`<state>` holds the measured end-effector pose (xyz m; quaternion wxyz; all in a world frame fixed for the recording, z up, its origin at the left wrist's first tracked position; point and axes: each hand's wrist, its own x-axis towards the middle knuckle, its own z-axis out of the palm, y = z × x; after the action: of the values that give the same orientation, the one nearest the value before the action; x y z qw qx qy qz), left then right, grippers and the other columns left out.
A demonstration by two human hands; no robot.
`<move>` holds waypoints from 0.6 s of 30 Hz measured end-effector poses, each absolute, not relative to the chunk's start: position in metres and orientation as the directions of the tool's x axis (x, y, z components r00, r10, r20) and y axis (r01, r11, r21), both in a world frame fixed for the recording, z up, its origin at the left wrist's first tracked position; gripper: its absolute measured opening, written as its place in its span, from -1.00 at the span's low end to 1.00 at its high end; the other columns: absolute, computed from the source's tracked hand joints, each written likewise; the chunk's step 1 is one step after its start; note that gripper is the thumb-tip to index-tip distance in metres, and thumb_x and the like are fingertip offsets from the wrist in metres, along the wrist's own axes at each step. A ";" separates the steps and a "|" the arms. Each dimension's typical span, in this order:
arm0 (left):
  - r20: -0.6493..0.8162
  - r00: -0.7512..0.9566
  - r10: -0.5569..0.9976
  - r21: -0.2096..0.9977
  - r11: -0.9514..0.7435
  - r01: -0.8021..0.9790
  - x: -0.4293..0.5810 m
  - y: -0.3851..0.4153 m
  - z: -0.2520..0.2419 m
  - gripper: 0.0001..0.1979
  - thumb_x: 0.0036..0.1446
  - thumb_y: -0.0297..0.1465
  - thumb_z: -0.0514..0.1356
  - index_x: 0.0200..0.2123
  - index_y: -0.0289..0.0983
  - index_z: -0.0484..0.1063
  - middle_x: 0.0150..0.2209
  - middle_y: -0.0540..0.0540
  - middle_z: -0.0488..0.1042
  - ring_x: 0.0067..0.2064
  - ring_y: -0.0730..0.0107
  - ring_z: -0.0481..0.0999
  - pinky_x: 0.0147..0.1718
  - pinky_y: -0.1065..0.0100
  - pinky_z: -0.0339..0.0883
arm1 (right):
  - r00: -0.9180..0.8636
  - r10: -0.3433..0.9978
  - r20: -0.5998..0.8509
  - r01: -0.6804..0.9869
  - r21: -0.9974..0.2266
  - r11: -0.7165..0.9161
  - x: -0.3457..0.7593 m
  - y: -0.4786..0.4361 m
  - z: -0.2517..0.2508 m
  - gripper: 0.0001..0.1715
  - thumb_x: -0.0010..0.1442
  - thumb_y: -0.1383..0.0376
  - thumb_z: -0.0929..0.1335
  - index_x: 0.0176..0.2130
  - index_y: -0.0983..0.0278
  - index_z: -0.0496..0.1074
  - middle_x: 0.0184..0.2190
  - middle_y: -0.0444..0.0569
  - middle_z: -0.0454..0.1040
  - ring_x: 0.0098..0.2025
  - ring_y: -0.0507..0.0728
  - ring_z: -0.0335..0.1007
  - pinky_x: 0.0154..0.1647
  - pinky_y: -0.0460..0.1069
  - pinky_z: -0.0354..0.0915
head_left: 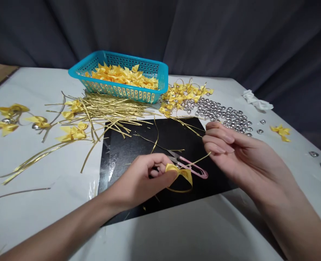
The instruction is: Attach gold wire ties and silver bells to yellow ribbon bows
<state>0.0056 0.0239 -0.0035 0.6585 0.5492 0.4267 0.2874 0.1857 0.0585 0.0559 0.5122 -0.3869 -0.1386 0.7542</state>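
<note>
Over the black mat [127, 137], my left hand [149, 175] pinches a yellow ribbon bow [186, 174] between thumb and forefinger. A gold cord loops below the bow, and another length of gold cord [200, 159] runs from it up to the right. My right hand [227, 145] has its fingers curled closed on the far end of that cord. Behind the bow lie thread snips [197, 170] with pink handles, their blades partly hidden by my left hand.
A blue basket [108, 85] of yellow bows stands at the back. Before it lies a pile of gold cords [114, 108]. Silver beads [231, 117] and finished-looking bows [182, 94] spread to the right. More bows [73, 132] lie left; a white crumpled cloth [256, 100] sits far right.
</note>
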 end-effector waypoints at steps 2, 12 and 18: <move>-0.254 0.476 0.842 0.966 0.244 0.082 0.006 0.024 -0.002 -0.80 0.10 -0.29 0.13 -0.46 -0.30 0.28 -0.56 0.09 0.16 -0.55 0.59 0.07 -0.62 0.50 -0.11 | -0.171 0.860 -0.480 -0.676 -0.577 -0.457 0.183 0.059 0.054 -0.67 0.29 0.49 0.08 -0.47 0.29 0.17 -0.61 -0.22 -0.03 -0.67 -0.13 -0.07 -0.70 -0.24 0.12; -0.249 0.470 0.847 0.966 0.253 0.056 0.005 0.025 0.002 -0.78 0.12 -0.28 0.10 -0.47 -0.32 0.28 -0.58 0.10 0.16 -0.57 0.59 0.03 -0.64 0.50 -0.15 | -0.189 0.905 -0.380 -0.583 -0.698 -0.415 0.188 0.057 0.053 -0.64 0.28 0.48 0.09 -0.50 0.28 0.19 -0.56 -0.19 -0.10 -0.63 -0.09 -0.13 -0.67 -0.27 0.12; -0.243 0.463 0.852 0.968 0.243 0.060 0.006 0.025 0.000 -0.74 0.11 -0.25 0.11 -0.50 -0.31 0.27 -0.58 0.10 0.13 -0.56 0.58 0.02 -0.63 0.48 -0.15 | -0.170 0.922 -0.348 -0.524 -0.760 -0.384 0.189 0.057 0.055 -0.66 0.26 0.49 0.11 -0.51 0.27 0.20 -0.56 -0.19 -0.10 -0.62 -0.07 -0.14 -0.68 -0.25 0.11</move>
<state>0.0056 0.0253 -0.0004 0.6647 0.5383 0.4238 0.2980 0.1891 0.0572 0.0551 0.4987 -0.4076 -0.2438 0.7251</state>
